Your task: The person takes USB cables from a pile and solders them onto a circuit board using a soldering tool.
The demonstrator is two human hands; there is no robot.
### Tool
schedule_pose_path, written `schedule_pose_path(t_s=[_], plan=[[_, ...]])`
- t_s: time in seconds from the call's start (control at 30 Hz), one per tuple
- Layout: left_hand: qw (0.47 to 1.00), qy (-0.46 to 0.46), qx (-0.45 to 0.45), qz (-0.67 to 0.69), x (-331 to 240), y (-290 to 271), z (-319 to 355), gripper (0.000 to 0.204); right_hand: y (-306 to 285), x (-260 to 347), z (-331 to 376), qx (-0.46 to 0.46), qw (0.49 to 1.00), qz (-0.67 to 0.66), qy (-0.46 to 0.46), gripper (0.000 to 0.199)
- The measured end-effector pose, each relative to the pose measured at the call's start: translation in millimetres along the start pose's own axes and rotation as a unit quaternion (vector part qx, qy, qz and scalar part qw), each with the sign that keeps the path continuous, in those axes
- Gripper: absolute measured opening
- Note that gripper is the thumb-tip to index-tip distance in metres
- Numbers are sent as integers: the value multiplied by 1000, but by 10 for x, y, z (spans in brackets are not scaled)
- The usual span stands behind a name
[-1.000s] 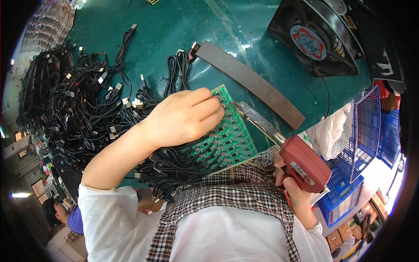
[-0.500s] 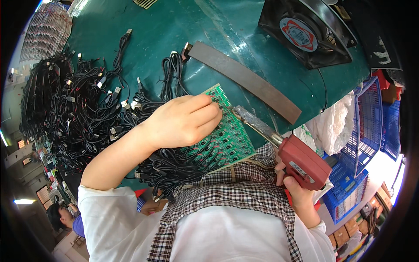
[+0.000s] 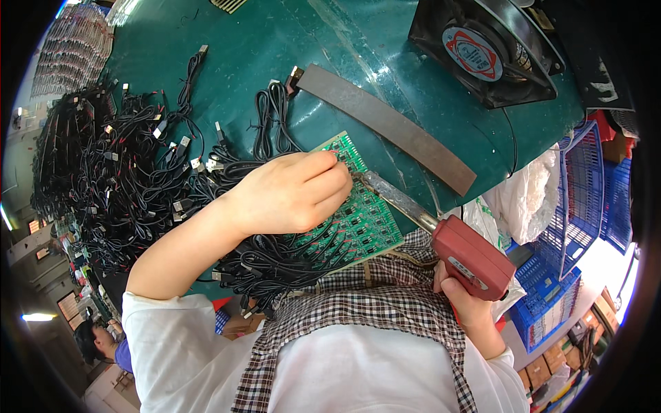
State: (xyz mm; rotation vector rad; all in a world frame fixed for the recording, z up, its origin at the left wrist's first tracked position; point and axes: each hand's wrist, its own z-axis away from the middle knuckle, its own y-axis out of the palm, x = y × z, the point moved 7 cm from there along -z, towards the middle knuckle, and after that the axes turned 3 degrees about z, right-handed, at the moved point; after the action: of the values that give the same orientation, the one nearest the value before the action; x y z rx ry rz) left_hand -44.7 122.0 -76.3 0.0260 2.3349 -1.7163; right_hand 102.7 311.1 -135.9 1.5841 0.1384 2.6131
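Observation:
My right hand grips the handle of a red soldering gun. The gun's long metal barrel slants up and left, its tip over a green circuit board panel close to my left fingertips. Above that panel, my left hand is closed with fingers curled down in a pinch. What its fingertips hold is hidden behind the knuckles; a bit of red wire shows beside them. Black cables with red wire ends run onto the lower rows of the panel, beneath my left wrist.
A large heap of black USB cables covers the table's left side. Beyond the panel lies a flat brown bar. A black fan stands at the far right. Blue crates and plastic bags are right of the table.
The soldering gun in my right hand has shifted slightly left, bringing its tip nearer my left fingers. My left hand has hardly moved.

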Motion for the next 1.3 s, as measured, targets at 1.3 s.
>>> schedule_pose_path(t_s=[1.3], plan=[[823, -486, -200, 216, 980, -898, 773, 20, -97, 284, 104, -154, 973, -67, -158, 56]])
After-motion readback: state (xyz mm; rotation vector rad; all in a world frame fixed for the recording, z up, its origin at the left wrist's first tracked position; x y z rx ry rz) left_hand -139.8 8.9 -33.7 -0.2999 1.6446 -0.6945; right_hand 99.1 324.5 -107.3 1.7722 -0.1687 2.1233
